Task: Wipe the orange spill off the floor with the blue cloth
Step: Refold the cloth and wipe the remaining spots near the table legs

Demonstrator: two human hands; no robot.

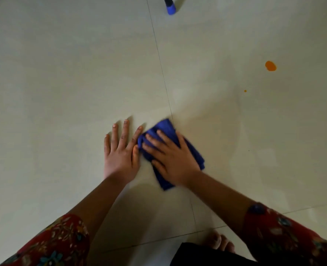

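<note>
The blue cloth (pixel 163 129) lies bunched on the pale tiled floor near the middle of the view. My right hand (pixel 170 155) presses flat on top of it, fingers spread and curled over its left folds. Flat on the bare floor just left of the cloth rests my left hand (pixel 120 150), fingers apart, its thumb touching the cloth's edge. An orange spill (pixel 270 66) sits far off to the upper right, and a tiny orange drop (pixel 245 91) lies below it. Both are well apart from the cloth.
A dark leg with a blue cap (pixel 170 7) stands on the floor at the top. A tile joint (pixel 159 60) runs from the top down to the cloth. My bare foot (pixel 219 241) shows at the bottom, beside dark fabric.
</note>
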